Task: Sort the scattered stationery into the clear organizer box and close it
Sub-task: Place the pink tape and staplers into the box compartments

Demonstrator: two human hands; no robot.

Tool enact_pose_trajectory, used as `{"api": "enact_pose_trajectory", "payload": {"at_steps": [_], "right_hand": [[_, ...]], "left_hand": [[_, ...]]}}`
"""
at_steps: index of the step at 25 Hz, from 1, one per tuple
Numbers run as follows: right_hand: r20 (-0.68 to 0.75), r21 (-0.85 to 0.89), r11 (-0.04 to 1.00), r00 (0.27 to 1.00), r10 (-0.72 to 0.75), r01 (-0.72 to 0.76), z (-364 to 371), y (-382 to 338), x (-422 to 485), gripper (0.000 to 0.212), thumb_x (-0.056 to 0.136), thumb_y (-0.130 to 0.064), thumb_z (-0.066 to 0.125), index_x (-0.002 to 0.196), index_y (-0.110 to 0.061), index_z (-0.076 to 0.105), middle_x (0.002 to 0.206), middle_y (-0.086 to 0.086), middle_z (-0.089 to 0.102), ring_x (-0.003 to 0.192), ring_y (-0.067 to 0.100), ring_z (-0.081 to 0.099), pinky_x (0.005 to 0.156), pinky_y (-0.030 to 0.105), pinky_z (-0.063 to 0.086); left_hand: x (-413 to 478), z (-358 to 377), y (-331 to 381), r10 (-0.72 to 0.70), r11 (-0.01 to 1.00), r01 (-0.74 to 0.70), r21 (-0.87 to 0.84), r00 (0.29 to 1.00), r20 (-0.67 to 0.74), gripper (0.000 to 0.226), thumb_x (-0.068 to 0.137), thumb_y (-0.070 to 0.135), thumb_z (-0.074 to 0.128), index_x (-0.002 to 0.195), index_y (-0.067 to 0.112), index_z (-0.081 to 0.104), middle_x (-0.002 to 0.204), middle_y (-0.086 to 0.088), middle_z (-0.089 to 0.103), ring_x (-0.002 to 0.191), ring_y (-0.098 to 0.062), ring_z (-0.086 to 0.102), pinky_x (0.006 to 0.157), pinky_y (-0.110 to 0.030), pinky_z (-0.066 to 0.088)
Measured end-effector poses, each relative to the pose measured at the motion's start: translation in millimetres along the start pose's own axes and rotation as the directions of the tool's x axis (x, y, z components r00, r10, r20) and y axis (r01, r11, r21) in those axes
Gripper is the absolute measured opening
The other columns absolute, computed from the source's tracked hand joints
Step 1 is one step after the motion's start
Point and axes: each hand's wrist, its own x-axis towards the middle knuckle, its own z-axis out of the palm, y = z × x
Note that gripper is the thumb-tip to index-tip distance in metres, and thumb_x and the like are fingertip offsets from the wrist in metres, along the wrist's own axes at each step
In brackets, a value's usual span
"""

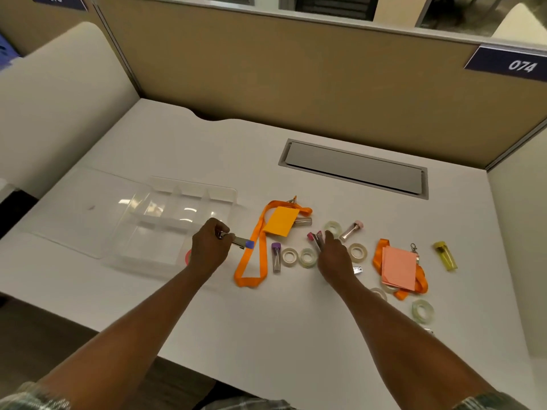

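Note:
The clear organizer box (165,220) lies open on the left of the white desk, its lid (80,208) folded out flat to the left. My left hand (208,247) hovers at the box's right edge, shut on a small tube with a blue cap (244,242). My right hand (336,258) rests on the desk among the stationery, fingers closing on two tubes with pink caps (315,239). Around them lie a purple-capped tube (276,257), several tape rolls (307,257), an orange lanyard (254,253) and an orange note pad (281,221).
To the right lie a second orange lanyard with a pink note pad (398,267), a yellow tube (445,255), a pink-capped tube (352,230) and more tape rolls (423,310). A grey cable hatch (355,168) is set in the desk. Partition walls enclose the back and sides.

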Motion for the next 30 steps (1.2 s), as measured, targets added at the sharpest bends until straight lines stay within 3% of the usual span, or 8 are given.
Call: {"api": "enact_pose_trajectory", "payload": {"at_steps": [5, 8, 11, 14, 18, 22, 25, 30], "right_hand": [[-0.024, 0.435, 0.864, 0.956, 0.294, -0.255, -10.4, -25.0, -1.4, 0.043, 0.094, -0.011, 0.054, 0.136, -0.008, 0.049, 0.111, 0.020, 0.070, 0.108, 0.037, 0.065, 0.092, 0.042, 0.050], [0.043, 0.683, 0.691, 0.957, 0.287, -0.238, -11.7, -73.0, -14.8, 0.031, 0.093, -0.019, 0.063, 0.122, -0.022, 0.056, 0.093, 0.005, 0.075, 0.086, 0.022, 0.072, 0.083, 0.040, 0.057], [0.114, 0.758, 0.611, 0.968, 0.221, -0.229, 0.4, -134.8, -13.9, 0.016, 0.089, -0.022, 0.069, 0.103, -0.024, 0.061, 0.093, 0.006, 0.073, 0.074, 0.017, 0.073, 0.070, 0.031, 0.058], [0.237, 0.778, 0.547, 0.951, 0.197, -0.307, 21.1, -197.2, -2.5, 0.008, 0.091, -0.016, 0.067, 0.098, -0.015, 0.062, 0.100, 0.010, 0.071, 0.074, 0.020, 0.073, 0.074, 0.034, 0.061], [0.218, 0.689, 0.647, 0.944, 0.246, -0.328, 39.2, -254.8, 21.7, 0.008, 0.091, -0.014, 0.064, 0.096, -0.009, 0.062, 0.103, 0.011, 0.070, 0.085, 0.027, 0.072, 0.079, 0.039, 0.061], [0.144, 0.536, 0.795, 0.959, 0.245, -0.284, 52.3, -283.0, 38.4, 0.010, 0.095, -0.015, 0.058, 0.094, -0.005, 0.060, 0.100, 0.016, 0.071, 0.090, 0.031, 0.070, 0.079, 0.037, 0.057], [0.099, 0.429, 0.876, 0.975, 0.197, -0.221, 63.8, -288.9, 39.0, 0.015, 0.096, -0.013, 0.056, 0.099, -0.002, 0.065, 0.098, 0.015, 0.071, 0.086, 0.026, 0.067, 0.055, 0.019, 0.038], [0.071, 0.308, 0.944, 0.992, 0.102, -0.119, 68.8, -279.4, 31.2, 0.016, 0.094, -0.008, 0.056, 0.107, -0.001, 0.064, 0.100, 0.014, 0.070, 0.078, 0.021, 0.058, 0.053, 0.017, 0.031]], "left_hand": [[46.5, -32.8, -8.9, -0.341, 0.805, 0.339, -0.487, 0.936, 0.088, 0.011, 0.089, 0.008, 0.068, 0.085, 0.002, 0.060, 0.075, -0.018, 0.066, 0.063, -0.026, 0.065, 0.065, -0.035, 0.054], [73.6, -46.8, -20.7, -0.395, 0.768, 0.372, -0.521, 0.916, 0.071, 0.020, 0.088, 0.009, 0.068, 0.100, -0.006, 0.062, 0.080, -0.018, 0.066, 0.065, -0.025, 0.065, 0.076, -0.040, 0.058], [96.3, -51.0, -29.1, -0.445, 0.753, 0.425, -0.502, 0.891, 0.087, 0.017, 0.089, 0.009, 0.066, 0.100, -0.003, 0.063, 0.083, -0.016, 0.067, 0.063, -0.021, 0.065, 0.061, -0.032, 0.057], [114.3, -50.8, -33.4, -0.486, 0.696, 0.523, -0.492, 0.848, 0.213, 0.008, 0.092, 0.008, 0.062, 0.090, 0.000, 0.064, 0.078, -0.015, 0.068, 0.058, -0.020, 0.064, 0.054, -0.026, 0.055], [129.0, -43.0, -37.2, -0.496, 0.693, 0.526, -0.493, 0.844, 0.202, 0.014, 0.091, 0.009, 0.063, 0.078, 0.005, 0.063, 0.077, -0.013, 0.072, 0.063, -0.022, 0.071, 0.063, -0.030, 0.060], [133.8, -31.3, -39.3, -0.447, 0.819, 0.459, -0.343, 0.886, 0.120, 0.011, 0.087, 0.015, 0.070, 0.082, 0.006, 0.070, 0.076, -0.009, 0.074, 0.070, -0.021, 0.074, 0.074, -0.035, 0.060], [128.8, -26.5, -40.1, -0.337, 0.925, 0.342, -0.165, 0.940, 0.060, 0.008, 0.084, 0.013, 0.066, 0.078, 0.007, 0.068, 0.077, -0.005, 0.071, 0.074, -0.022, 0.068, 0.063, -0.031, 0.054], [120.2, -24.0, -38.4, -0.133, 0.991, 0.131, 0.036, 0.990, 0.045, 0.007, 0.085, 0.007, 0.057, 0.078, 0.008, 0.059, 0.072, -0.001, 0.060, 0.065, -0.011, 0.052, 0.052, -0.018, 0.034]]}}
